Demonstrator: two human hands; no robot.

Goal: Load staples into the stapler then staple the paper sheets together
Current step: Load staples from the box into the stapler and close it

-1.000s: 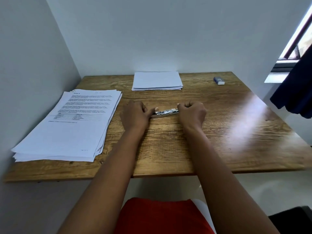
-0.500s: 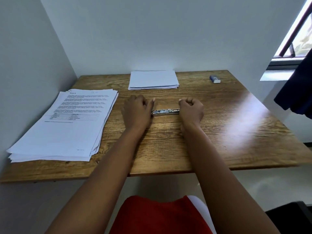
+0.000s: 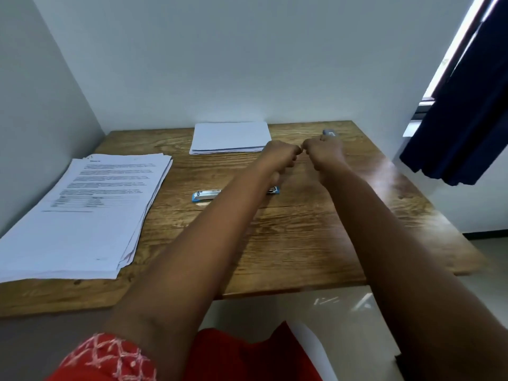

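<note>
The stapler [image 3: 206, 194] lies flat on the wooden table [image 3: 302, 243], roughly mid-table, with nobody holding it; its left end shows silver and blue, its right end pokes out as a small blue tip past the left forearm, and the middle is hidden under that arm, so whether its staple channel holds anything cannot be told. Far right on the table sits a small grey-blue box [image 3: 329, 132], mostly hidden behind the right hand [image 3: 325, 152], and what is inside it cannot be seen. Both arms stretch far forward over the table. The left hand [image 3: 279, 158] is raised above the wood, near the right edge of the plain paper stack [image 3: 230, 136], fingers curled into a loose fist; whether anything small sits inside it cannot be told. The right hand is beside it, knuckles nearly meeting the left's, fingers curled under as well, its far side right up against the box, though a grip on it cannot be made out through the blur. On the left of the table lies a thick printed stack [image 3: 90, 213], slightly fanned at its right edge. A dark blue curtain [image 3: 464, 111] hangs at the far right. Red cloth [image 3: 242, 356] shows at the near edge, below the arms.
</note>
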